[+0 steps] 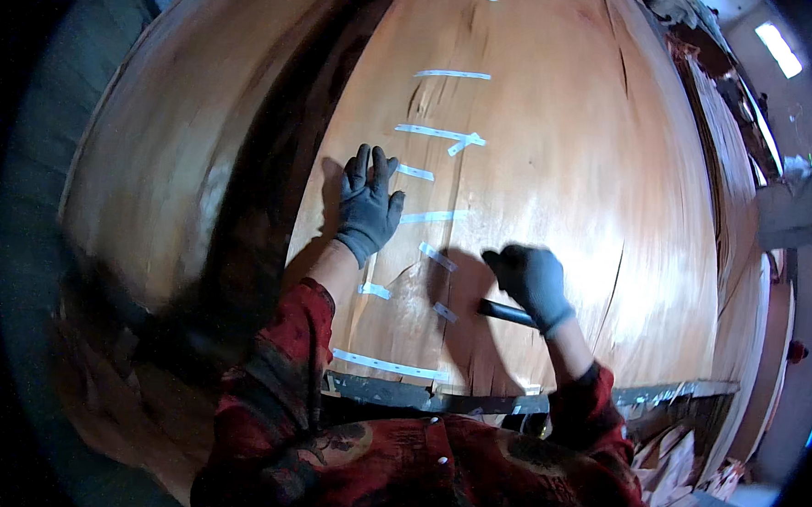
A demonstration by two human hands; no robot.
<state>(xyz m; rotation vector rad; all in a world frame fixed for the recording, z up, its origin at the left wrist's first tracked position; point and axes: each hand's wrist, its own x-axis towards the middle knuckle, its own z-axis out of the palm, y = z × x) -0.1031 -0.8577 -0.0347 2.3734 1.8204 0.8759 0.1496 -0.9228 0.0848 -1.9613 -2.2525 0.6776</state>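
Wood veneer sheet spread flat under both hands, thin and reddish-brown, split running up between them. Left hand in dark glove, fingers spread, palm pressed flat on sheet, gripping nothing. Right hand gloved, curled around dark cylindrical tool, handle end poking out toward left hand. White tape strips cross split above, between and below hands. Dark table edge just below wrists.

Dim workshop with bright ceiling lights and a grey floor.
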